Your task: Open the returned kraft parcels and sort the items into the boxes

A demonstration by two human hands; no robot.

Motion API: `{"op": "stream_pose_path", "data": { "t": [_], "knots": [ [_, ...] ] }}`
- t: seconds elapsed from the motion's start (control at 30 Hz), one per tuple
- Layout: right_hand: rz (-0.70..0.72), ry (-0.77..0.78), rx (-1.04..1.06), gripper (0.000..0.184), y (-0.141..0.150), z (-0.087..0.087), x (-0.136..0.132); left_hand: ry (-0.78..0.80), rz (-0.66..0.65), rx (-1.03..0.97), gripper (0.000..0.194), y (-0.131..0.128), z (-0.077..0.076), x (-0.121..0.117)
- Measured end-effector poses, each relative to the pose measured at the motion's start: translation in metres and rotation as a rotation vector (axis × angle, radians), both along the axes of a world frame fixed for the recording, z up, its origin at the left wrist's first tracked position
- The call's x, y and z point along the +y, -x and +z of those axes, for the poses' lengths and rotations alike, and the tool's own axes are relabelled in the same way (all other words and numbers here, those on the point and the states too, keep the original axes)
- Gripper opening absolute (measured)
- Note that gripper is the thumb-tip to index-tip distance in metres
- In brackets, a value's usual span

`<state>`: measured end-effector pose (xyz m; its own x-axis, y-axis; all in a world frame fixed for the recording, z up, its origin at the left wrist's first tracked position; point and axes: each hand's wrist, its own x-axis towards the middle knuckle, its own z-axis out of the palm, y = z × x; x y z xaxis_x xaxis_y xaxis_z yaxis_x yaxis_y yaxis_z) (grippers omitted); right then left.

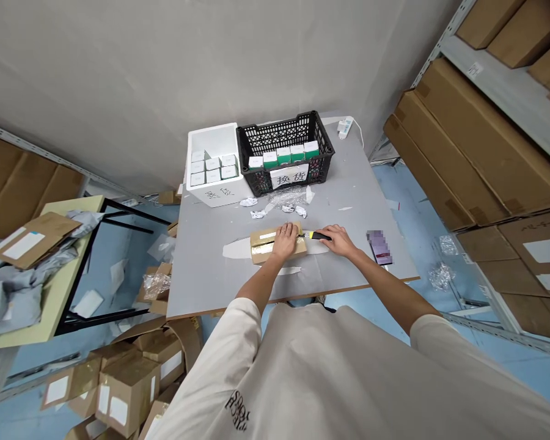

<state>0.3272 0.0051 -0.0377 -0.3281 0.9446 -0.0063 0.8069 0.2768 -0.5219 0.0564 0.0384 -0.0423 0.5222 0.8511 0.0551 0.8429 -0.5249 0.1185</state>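
A small taped cardboard box (259, 254) lies on the grey table (201, 269), near its front edge. My left hand (285, 242) grips it from above, with fingers over the top and far side. In my right hand (340, 241) is a utility knife (319, 236) with a yellow and black handle, its front end pointing left at the box's right end. The blade tip is too small to make out. White paper sheets (236, 249) lie partly under the box. Just beyond it are crumpled paper scraps (258, 214) and clear plastic wrap (286, 197).
At the back stand a white foam box (213, 197) and a black crate (326, 165), both holding several small white-and-green boxes. A phone (379, 247) lies at the right, a power strip (345, 127) behind. Opened cartons (131, 379) crowd the floor at left; shelves with cartons (453, 146) stand right.
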Motion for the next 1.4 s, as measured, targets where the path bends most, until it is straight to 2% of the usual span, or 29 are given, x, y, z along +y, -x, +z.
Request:
{"op": "stream_pose_path", "data": {
  "t": [0.17, 0.3, 0.4, 0.53, 0.7, 0.83, 1.0, 1.1, 1.2, 1.3, 1.4],
  "knots": [
    [-0.048, -0.004, -0.016, 0.046, -0.001, -0.001, 0.014, 0.026, 0.045, -0.035, 0.048, -0.003, 0.003, -0.002],
    [-0.114, 0.018, -0.039, 0.047, -0.003, -0.01, 0.023, 0.058, 0.067, -0.113, 0.045, -0.001, 0.008, -0.004],
    [-0.288, 0.062, -0.061, 0.05, -0.015, -0.024, 0.02, 0.098, 0.044, -0.179, 0.042, 0.007, 0.014, -0.006],
    [-0.505, 0.215, -0.099, 0.04, -0.032, -0.047, 0.009, 0.093, 0.06, -0.235, 0.038, 0.028, 0.022, -0.022],
    [-0.678, 0.359, -0.172, 0.04, -0.042, -0.073, -0.006, 0.085, 0.234, -0.234, 0.04, 0.058, 0.021, -0.056],
    [-0.732, 0.409, -0.211, 0.042, -0.045, -0.091, -0.014, 0.1, 0.346, -0.208, 0.043, 0.074, 0.016, -0.076],
    [-0.749, 0.434, -0.193, 0.048, -0.046, -0.107, -0.025, 0.118, 0.371, -0.219, 0.044, 0.079, 0.008, -0.086],
    [-0.75, 0.404, -0.208, 0.049, -0.044, -0.108, -0.029, 0.113, 0.377, -0.223, 0.046, 0.078, 0.003, -0.086],
    [-0.719, 0.317, -0.219, 0.048, -0.036, -0.101, -0.029, 0.102, 0.375, -0.233, 0.046, 0.078, -0.002, -0.085],
    [-0.612, 0.199, -0.114, 0.046, -0.019, -0.083, -0.022, 0.096, 0.358, -0.254, 0.046, 0.081, -0.006, -0.085],
    [-0.431, 0.094, 0.067, 0.046, 0.011, -0.057, -0.01, 0.092, 0.339, -0.277, 0.046, 0.084, -0.01, -0.085]
  ]
}}
